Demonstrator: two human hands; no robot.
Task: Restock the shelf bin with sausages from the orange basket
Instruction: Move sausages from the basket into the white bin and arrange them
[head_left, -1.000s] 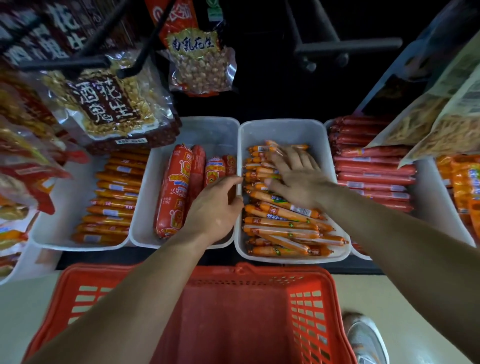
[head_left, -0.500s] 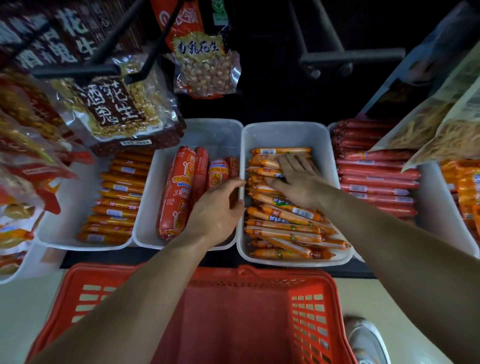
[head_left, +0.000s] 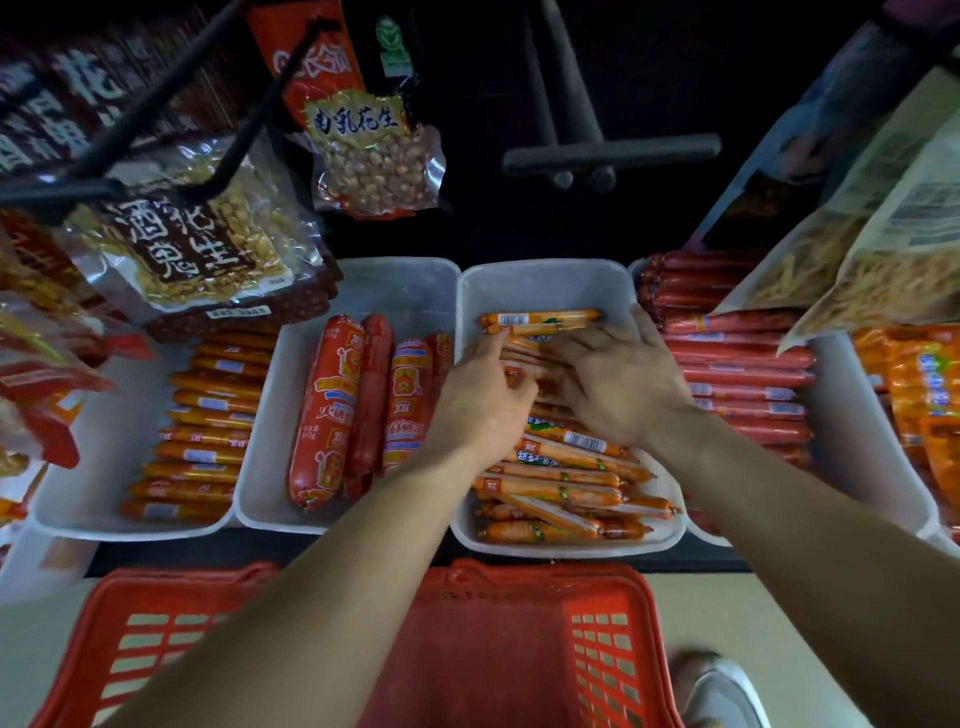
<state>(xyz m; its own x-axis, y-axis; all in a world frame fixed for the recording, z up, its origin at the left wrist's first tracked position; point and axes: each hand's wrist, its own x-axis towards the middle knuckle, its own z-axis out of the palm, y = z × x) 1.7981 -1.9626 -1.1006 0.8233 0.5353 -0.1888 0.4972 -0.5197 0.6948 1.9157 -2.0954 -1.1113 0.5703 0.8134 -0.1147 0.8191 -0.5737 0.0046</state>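
Observation:
A white shelf bin (head_left: 545, 278) in the middle holds several thin orange sausages (head_left: 561, 488), heaped at the front and laid in a row at the back. Both hands are inside it, over the middle of the pile. My left hand (head_left: 480, 402) has its fingers and thumb curled onto sausages there. My right hand (head_left: 621, 382) lies flat on the sausages, fingers pointing left toward the left hand. The orange basket (head_left: 519, 579) stands right below the bin, under my forearms; what I see of its inside is bare.
Left of the bin is another bin with thick red sausages (head_left: 324, 410), then one with orange sausages (head_left: 208, 426). Right is a bin of long red sausages (head_left: 737, 364). Peanut bags (head_left: 197, 249) hang from hooks above. A shoe (head_left: 722, 691) shows beside the basket.
My left hand moved from the neighbouring bin's edge into the middle bin and closed on sausages. My right hand slid back toward the far row. The camera shifted slightly.

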